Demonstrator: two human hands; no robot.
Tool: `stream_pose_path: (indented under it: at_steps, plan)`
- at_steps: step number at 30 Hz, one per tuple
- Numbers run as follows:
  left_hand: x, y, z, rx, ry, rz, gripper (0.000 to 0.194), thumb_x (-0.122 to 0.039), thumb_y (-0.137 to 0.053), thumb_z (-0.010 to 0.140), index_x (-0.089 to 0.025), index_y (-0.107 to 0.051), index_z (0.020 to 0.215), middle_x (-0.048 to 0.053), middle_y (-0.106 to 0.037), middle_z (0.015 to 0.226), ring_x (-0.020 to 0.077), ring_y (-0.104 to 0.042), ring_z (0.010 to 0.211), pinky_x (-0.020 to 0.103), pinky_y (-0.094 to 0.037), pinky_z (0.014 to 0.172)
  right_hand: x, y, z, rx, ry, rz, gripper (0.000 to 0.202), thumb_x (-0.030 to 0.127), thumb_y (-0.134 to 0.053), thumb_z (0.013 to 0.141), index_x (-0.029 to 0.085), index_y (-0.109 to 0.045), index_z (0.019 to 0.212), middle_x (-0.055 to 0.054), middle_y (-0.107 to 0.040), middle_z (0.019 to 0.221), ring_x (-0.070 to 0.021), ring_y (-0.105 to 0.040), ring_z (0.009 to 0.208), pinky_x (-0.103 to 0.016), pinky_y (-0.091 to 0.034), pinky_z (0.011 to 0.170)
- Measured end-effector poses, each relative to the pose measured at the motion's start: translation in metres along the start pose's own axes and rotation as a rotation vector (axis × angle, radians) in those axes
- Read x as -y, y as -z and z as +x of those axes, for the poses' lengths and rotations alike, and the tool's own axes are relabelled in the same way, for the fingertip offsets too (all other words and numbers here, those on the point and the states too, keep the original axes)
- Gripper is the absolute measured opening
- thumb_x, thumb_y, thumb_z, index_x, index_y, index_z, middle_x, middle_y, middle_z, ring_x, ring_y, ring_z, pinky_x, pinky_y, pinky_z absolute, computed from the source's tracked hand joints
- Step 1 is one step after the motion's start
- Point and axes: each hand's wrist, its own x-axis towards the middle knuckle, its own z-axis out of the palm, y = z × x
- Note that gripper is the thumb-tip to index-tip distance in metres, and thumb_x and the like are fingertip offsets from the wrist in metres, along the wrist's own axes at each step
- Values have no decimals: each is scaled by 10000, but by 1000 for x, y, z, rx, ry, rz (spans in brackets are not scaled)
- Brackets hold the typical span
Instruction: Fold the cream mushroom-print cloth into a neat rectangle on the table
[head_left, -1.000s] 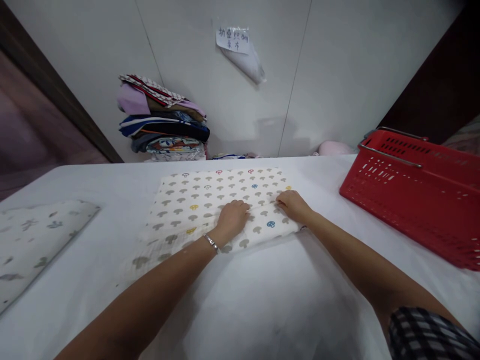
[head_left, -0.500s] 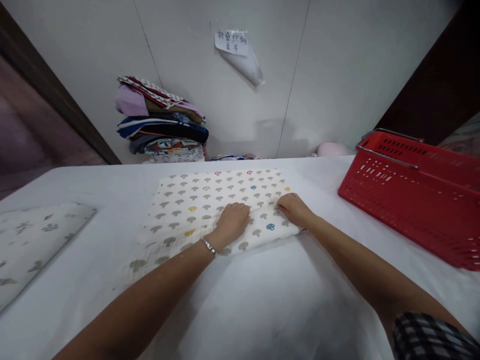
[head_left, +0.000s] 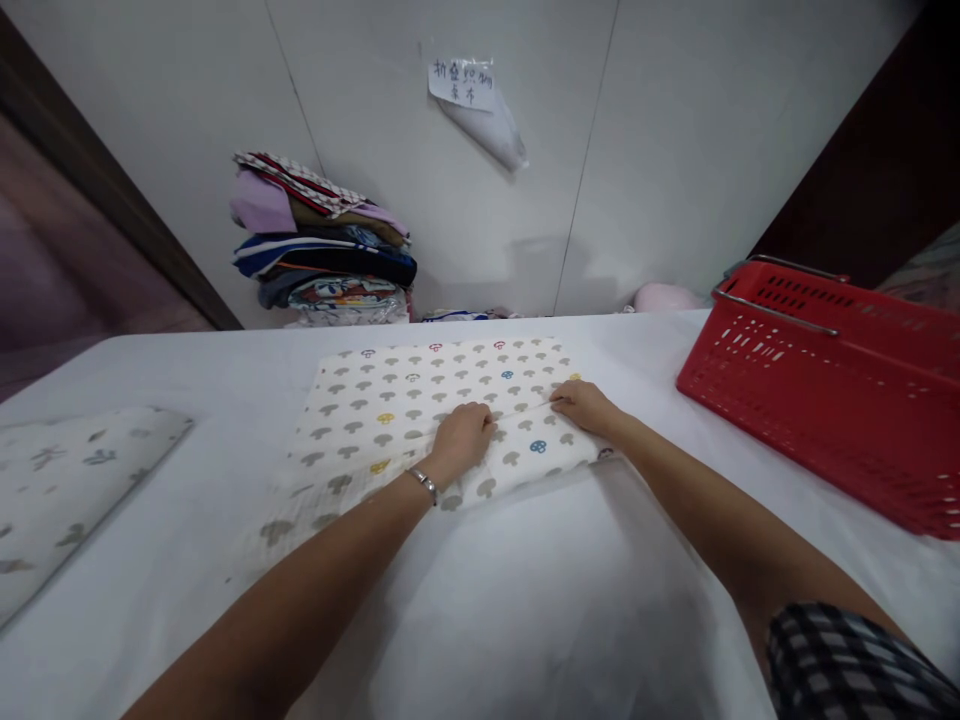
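A white cloth (head_left: 420, 390) printed with grey mushrooms and a few coloured ones lies on the white table, its near part folded over toward the far side. My left hand (head_left: 463, 440), with a silver bracelet at the wrist, is closed on the folded edge near the cloth's middle. Farther right, my right hand (head_left: 586, 406) pinches the same edge close to the cloth's right side. Between both hands the edge runs fairly straight. At the lower left the cloth spreads in a thin, wrinkled layer, partly hidden by my left forearm.
Another printed cloth (head_left: 75, 490) lies folded at the table's left. A red plastic basket (head_left: 810, 400) with metal handles stands at the right. Behind the table rises a stack of folded fabrics (head_left: 322, 240). A paper sign (head_left: 461, 85) hangs on the wall.
Both hands have shifted very slightly, still holding the folded edge. The front flap has moved a little away from me, and its right corner now shows below my right wrist.
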Motion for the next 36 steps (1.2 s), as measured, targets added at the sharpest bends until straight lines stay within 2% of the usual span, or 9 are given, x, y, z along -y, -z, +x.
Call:
stream_pose_path:
  at_steps: [4,10,13,20,22,25,30,33,36]
  plan:
    - [-2,3,-1,47,16,56,172,-271,-441,884,-191,-589,845,51,-630,934,198,-556,881,303,-406,723,-9,6,1,37,-133,64,214,267,-561,827,195,-688,984,-62,-655,1100,-206,-591,995,-301,-429,891]
    - [-5,4,2,96,14,118,213,-290,-425,896,-178,-602,857,74,-629,953,216,-567,901,315,-413,724,-20,7,5,2,-283,-57,385,378,-609,800,182,-638,1130,-101,-620,1178,-267,-564,1080,-357,-421,934]
    - [-6,6,4,126,23,133,219,-284,-415,895,-174,-601,862,84,-631,960,225,-572,909,326,-416,734,-19,7,6,14,-365,-79,438,447,-589,800,181,-629,1146,-119,-623,1171,-286,-569,1077,-364,-437,903]
    - [-6,11,7,173,25,121,203,-288,-410,876,-164,-565,832,106,-632,975,222,-588,889,318,-423,719,-11,15,10,56,-490,-86,567,500,-636,738,194,-590,1212,-148,-608,1199,-317,-576,1066,-385,-445,869]
    - [-6,11,7,171,21,116,199,-289,-404,875,-168,-555,828,103,-636,963,218,-593,875,314,-424,715,-10,16,12,67,-493,-82,598,495,-649,726,174,-580,1226,-155,-603,1204,-320,-573,1069,-387,-442,871]
    - [-5,11,8,172,21,102,193,-294,-396,877,-179,-543,830,89,-647,927,212,-601,839,311,-423,704,-12,14,14,57,-461,-54,532,439,-654,738,184,-597,1201,-121,-605,1210,-279,-570,1078,-348,-433,894]
    - [-4,13,9,196,34,81,202,-315,-375,891,-189,-528,854,71,-656,883,206,-601,786,305,-415,665,-22,6,9,-47,-416,155,398,378,-679,712,198,-663,1066,-91,-627,1161,-253,-575,1050,-350,-423,919]
    - [-5,16,7,220,47,32,229,-328,-353,899,-189,-533,876,64,-660,879,198,-602,764,296,-409,642,-27,4,3,-118,-414,315,378,397,-691,685,206,-682,1011,-78,-636,1118,-242,-593,991,-352,-439,885]
    - [-6,19,7,224,44,-13,242,-314,-353,895,-191,-560,898,60,-663,919,195,-603,794,289,-407,652,-28,6,-1,-150,-397,415,353,436,-693,664,199,-695,925,-61,-652,1028,-211,-606,881,-316,-462,786]
